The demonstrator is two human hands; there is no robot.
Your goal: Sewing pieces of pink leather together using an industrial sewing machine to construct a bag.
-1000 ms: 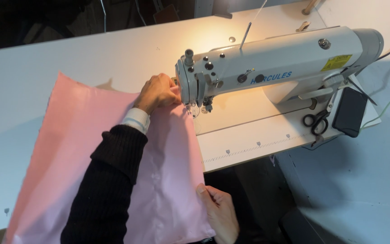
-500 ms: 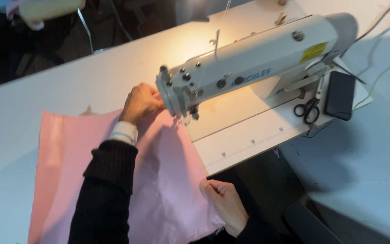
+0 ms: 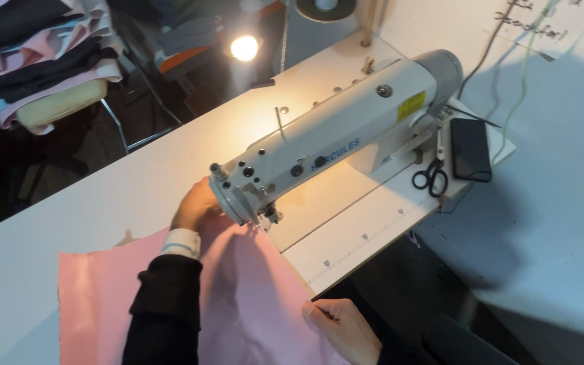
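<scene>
Two hands (image 3: pixel 196 206) (image 3: pixel 346 328), one pink fabric (image 3: pixel 251 297)

Pink fabric (image 3: pixel 251 297) smooth cloth, slight sheen. Sewing machine (image 3: pixel 346 135) glossy cream painted metal. Table (image 3: pixel 103 203) matt white laminate. Scissors (image 3: pixel 432 177) black plastic handles. Phone (image 3: pixel 471 150) glossy black.

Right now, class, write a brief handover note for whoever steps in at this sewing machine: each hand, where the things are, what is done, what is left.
Left hand: resting on the pink fabric just behind the sewing machine head, beside the needle area.
Right hand: pinching the fabric's near edge at the table front.
Fabric lies flat, one corner under the presser foot. Scissors and a dark phone sit right of the machine.
Done: fabric positioned at the needle.
Left: no stitched seam is visible, so most of the edge seems unsewn.
</scene>
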